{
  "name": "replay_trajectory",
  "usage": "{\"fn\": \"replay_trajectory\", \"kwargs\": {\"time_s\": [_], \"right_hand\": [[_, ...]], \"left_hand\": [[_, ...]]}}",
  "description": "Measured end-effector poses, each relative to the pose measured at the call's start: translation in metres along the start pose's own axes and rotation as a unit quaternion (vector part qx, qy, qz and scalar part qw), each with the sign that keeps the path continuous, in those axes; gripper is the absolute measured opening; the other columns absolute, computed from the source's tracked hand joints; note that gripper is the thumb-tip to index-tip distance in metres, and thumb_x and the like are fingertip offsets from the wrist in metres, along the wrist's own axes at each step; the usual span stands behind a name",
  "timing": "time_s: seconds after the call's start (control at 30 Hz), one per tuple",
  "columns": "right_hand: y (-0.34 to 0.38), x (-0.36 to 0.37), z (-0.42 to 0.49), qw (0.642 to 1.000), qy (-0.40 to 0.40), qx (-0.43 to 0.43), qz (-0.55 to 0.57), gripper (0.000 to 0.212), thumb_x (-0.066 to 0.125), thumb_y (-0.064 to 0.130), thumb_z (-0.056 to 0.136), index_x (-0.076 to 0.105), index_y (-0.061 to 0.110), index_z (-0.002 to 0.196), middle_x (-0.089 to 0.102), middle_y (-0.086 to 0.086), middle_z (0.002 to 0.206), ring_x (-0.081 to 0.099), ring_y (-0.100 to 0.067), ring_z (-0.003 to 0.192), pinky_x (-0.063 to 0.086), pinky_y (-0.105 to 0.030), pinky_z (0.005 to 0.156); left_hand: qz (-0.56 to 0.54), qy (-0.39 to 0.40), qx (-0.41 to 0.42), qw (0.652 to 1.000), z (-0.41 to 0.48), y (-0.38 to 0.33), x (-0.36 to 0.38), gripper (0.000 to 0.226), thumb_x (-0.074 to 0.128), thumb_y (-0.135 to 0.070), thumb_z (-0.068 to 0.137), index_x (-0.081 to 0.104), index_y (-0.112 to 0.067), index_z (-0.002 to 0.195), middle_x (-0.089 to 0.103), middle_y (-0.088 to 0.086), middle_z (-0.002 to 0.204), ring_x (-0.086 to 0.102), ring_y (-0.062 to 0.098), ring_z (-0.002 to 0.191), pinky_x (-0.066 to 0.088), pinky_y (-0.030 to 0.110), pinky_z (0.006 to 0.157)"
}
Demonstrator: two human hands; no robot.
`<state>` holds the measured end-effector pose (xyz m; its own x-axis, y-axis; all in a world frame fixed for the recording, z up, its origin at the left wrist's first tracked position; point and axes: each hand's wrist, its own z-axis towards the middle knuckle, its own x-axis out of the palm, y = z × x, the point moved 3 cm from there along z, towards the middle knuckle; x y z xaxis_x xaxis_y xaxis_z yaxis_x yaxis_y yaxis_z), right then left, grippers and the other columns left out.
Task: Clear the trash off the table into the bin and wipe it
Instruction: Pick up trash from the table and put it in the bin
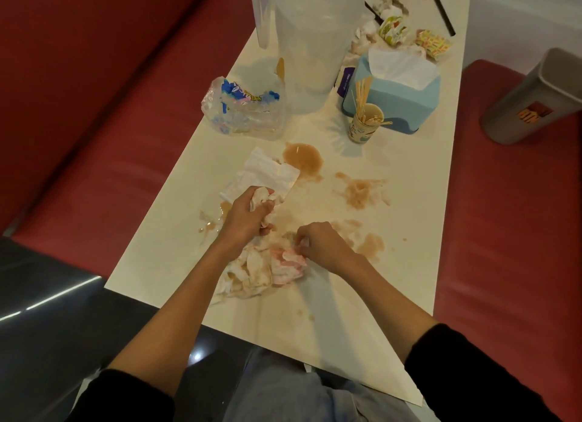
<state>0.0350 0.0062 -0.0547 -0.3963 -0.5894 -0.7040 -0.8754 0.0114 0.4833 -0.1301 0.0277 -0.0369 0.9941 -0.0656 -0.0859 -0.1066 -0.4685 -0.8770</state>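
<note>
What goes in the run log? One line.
phase: gathering | left hand: grips tissue wad | right hand: pinches soiled tissue pile | brown puddle: unwiped | bin: on red seat

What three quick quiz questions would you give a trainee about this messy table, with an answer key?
1. True or false: the grey bin stands on the table.
2. What does the left hand grip? A) a crumpled napkin B) a spoon C) a bottle
3. Fill in: the paper cup of wooden sticks stands beside the blue box, which holds ___.
Key: 1 false, it sits on the red seat; 2 A; 3 tissues.
</note>
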Motion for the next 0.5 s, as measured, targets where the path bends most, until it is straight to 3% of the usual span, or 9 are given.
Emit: {"fn": "replay_trajectory", "kwargs": {"time_s": [0.1, 0.23, 0.37, 0.5], "right_hand": [[-0.006, -0.012, -0.002, 0.998, -0.041, 0.011, 0.045, 0.015, 0.069, 0.015, 0.082, 0.071, 0.007, 0.094, 0.068, -0.01, 0.093, 0.062, -0.023, 0.088, 0.04, -0.025, 0.067], [-0.008, -0.043, -0.012, 0.986, -0.081, 0.02, 0.147, 0.015, 0.074, 0.027, 0.08, 0.065, 0.015, 0.077, 0.059, 0.005, 0.07, 0.052, -0.007, 0.065, 0.035, -0.021, 0.055], [-0.011, -0.062, -0.02, 0.927, -0.077, 0.035, 0.364, 0.018, 0.068, 0.007, 0.084, 0.053, 0.009, 0.074, 0.057, -0.007, 0.07, 0.061, -0.019, 0.064, 0.05, -0.027, 0.057], [-0.006, -0.071, -0.021, 0.864, -0.07, 0.047, 0.495, 0.026, 0.05, -0.01, 0.086, 0.045, 0.013, 0.075, 0.068, -0.018, 0.092, 0.063, -0.019, 0.07, 0.045, -0.025, 0.05]], "left_hand": [[-0.006, -0.008, -0.009, 1.0, -0.006, 0.003, 0.0, 0.019, 0.064, -0.026, 0.093, 0.059, -0.019, 0.109, 0.063, 0.005, 0.095, 0.062, 0.014, 0.066, 0.052, 0.024, 0.056], [-0.021, -0.016, -0.01, 1.0, -0.012, 0.002, -0.001, 0.027, 0.071, -0.028, 0.088, 0.057, -0.019, 0.109, 0.063, 0.004, 0.095, 0.063, 0.015, 0.074, 0.052, 0.023, 0.057], [0.026, 0.034, 0.003, 0.999, -0.018, -0.009, 0.005, 0.044, 0.077, -0.028, 0.081, 0.052, -0.023, 0.117, 0.065, -0.003, 0.099, 0.067, 0.01, 0.078, 0.059, 0.028, 0.073], [0.11, 0.119, 0.032, 0.986, -0.019, -0.016, 0.017, 0.062, 0.087, -0.031, 0.069, 0.051, -0.039, 0.119, 0.061, -0.008, 0.116, 0.063, 0.01, 0.1, 0.055, 0.029, 0.082]]}}
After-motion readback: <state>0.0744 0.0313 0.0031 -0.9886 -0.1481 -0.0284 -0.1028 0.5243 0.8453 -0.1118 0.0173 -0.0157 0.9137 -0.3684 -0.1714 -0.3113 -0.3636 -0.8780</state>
